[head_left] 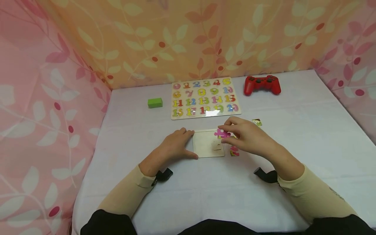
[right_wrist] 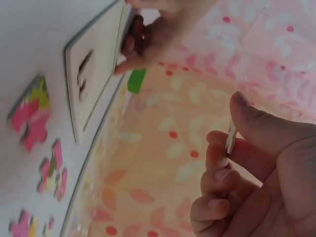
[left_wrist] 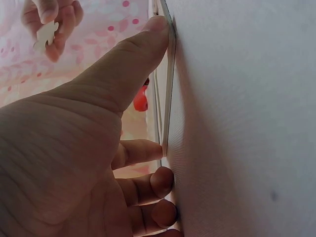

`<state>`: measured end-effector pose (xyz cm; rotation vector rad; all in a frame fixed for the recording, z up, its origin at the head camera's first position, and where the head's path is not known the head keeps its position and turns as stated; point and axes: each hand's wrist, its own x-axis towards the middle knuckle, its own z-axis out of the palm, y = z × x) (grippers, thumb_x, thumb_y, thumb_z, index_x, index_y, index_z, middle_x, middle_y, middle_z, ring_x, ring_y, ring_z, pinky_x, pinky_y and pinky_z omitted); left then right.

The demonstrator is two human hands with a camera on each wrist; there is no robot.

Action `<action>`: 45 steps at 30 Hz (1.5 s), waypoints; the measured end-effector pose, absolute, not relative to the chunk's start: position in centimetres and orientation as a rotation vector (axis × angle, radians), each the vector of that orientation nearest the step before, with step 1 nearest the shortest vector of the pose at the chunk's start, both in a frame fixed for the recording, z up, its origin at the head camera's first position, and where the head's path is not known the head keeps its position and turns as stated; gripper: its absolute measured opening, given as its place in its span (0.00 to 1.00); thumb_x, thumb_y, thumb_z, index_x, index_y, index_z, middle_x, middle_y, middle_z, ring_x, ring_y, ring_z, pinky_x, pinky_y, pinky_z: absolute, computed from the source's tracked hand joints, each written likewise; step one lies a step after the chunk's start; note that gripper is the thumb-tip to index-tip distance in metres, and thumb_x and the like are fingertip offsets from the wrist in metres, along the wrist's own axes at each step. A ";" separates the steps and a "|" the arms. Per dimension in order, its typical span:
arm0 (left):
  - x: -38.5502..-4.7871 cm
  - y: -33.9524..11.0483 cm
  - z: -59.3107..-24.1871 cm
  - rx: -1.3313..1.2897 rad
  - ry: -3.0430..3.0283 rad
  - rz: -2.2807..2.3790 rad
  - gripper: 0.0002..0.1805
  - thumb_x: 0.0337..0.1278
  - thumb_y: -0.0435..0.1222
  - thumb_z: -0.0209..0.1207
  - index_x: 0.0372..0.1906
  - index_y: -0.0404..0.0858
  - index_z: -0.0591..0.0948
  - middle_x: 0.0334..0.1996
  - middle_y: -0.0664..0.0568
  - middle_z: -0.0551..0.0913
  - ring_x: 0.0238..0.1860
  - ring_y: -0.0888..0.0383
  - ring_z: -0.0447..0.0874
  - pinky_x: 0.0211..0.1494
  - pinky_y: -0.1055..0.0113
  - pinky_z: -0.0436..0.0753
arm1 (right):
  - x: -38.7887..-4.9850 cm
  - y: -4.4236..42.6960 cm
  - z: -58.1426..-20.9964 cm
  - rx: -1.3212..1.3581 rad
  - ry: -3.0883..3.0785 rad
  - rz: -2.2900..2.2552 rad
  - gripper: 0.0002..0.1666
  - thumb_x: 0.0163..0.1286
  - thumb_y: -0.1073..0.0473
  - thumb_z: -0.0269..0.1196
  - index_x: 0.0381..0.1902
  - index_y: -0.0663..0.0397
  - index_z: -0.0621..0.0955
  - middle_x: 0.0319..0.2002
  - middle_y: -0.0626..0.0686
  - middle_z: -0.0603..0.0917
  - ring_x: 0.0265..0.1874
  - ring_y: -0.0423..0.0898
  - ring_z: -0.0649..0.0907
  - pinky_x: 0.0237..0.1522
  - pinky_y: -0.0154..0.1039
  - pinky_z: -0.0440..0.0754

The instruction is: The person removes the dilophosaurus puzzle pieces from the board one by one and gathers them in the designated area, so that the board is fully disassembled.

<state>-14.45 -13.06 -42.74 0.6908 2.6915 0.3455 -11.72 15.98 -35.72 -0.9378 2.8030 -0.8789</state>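
Observation:
A pale rectangular puzzle tray [head_left: 204, 145] lies flat on the table. My left hand [head_left: 177, 146] holds it at its left side, thumb at the near corner and fingers at the far corner. In the left wrist view, the thumb [left_wrist: 140, 47] touches the tray's edge. A pale jigsaw piece [head_left: 216, 145] sits inside the tray toward the right. Above the tray's far right corner, my right hand [head_left: 245, 135] pinches a pink jigsaw piece [head_left: 222, 133] between thumb and fingers. The right wrist view shows this piece [right_wrist: 230, 137] edge-on, off the table.
Right of the tray lie loose pink jigsaw pieces [head_left: 234, 151], partly under the right hand. Another loose piece [head_left: 257, 122] lies farther back. Behind the tray are a number puzzle board [head_left: 206, 98], a green block [head_left: 155, 103] and a red game controller [head_left: 262, 85]. Patterned cloth borders the table.

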 end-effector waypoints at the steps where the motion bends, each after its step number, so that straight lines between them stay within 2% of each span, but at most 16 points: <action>1: -14.4 -13.1 -42.8 0.690 2.692 0.345 0.59 0.40 0.66 0.75 0.77 0.41 0.67 0.55 0.50 0.76 0.50 0.55 0.74 0.54 0.59 0.78 | -11.6 16.4 -35.6 -0.930 2.818 -0.868 0.27 0.64 0.54 0.76 0.60 0.53 0.86 0.43 0.45 0.78 0.31 0.44 0.75 0.32 0.37 0.75; 11: -14.4 -13.2 -43.0 0.687 2.698 0.352 0.60 0.40 0.66 0.75 0.77 0.41 0.68 0.55 0.50 0.76 0.49 0.55 0.73 0.53 0.60 0.77 | -10.5 20.5 -35.2 -0.827 2.931 -0.750 0.28 0.61 0.58 0.77 0.60 0.55 0.85 0.45 0.47 0.76 0.32 0.44 0.75 0.31 0.36 0.76; 23: -14.4 -13.1 -43.0 0.697 2.693 0.368 0.59 0.41 0.66 0.75 0.77 0.41 0.67 0.56 0.50 0.75 0.50 0.55 0.73 0.54 0.59 0.77 | -9.8 24.2 -38.7 -0.671 2.795 -0.709 0.26 0.61 0.57 0.77 0.56 0.59 0.87 0.42 0.49 0.75 0.33 0.43 0.73 0.30 0.35 0.72; 30: -14.5 -13.2 -43.1 0.683 2.695 0.361 0.60 0.40 0.67 0.74 0.77 0.42 0.67 0.57 0.51 0.75 0.51 0.55 0.73 0.55 0.59 0.77 | -9.7 24.3 -40.5 -0.651 2.753 -0.629 0.23 0.59 0.54 0.78 0.51 0.57 0.89 0.42 0.49 0.78 0.37 0.45 0.74 0.35 0.39 0.74; 36: -14.5 -13.2 -43.1 0.683 2.694 0.362 0.60 0.40 0.67 0.74 0.77 0.42 0.67 0.56 0.51 0.75 0.51 0.55 0.73 0.54 0.59 0.77 | -9.8 24.0 -41.2 -0.652 2.750 -0.584 0.21 0.57 0.55 0.79 0.48 0.55 0.89 0.37 0.46 0.77 0.35 0.44 0.75 0.35 0.41 0.75; 41: -14.4 -13.3 -43.1 0.689 2.695 0.351 0.60 0.41 0.67 0.74 0.77 0.41 0.67 0.57 0.50 0.75 0.51 0.55 0.73 0.55 0.58 0.77 | -9.9 23.8 -41.3 -0.661 2.758 -0.561 0.21 0.57 0.55 0.79 0.47 0.55 0.87 0.37 0.45 0.79 0.38 0.44 0.78 0.42 0.47 0.80; 45: -14.4 -13.2 -43.0 0.692 2.694 0.350 0.60 0.41 0.66 0.75 0.77 0.41 0.67 0.58 0.49 0.75 0.53 0.54 0.74 0.56 0.57 0.77 | -10.0 23.7 -40.7 -0.637 2.761 -0.559 0.21 0.57 0.55 0.79 0.47 0.56 0.87 0.37 0.46 0.81 0.38 0.45 0.78 0.44 0.49 0.80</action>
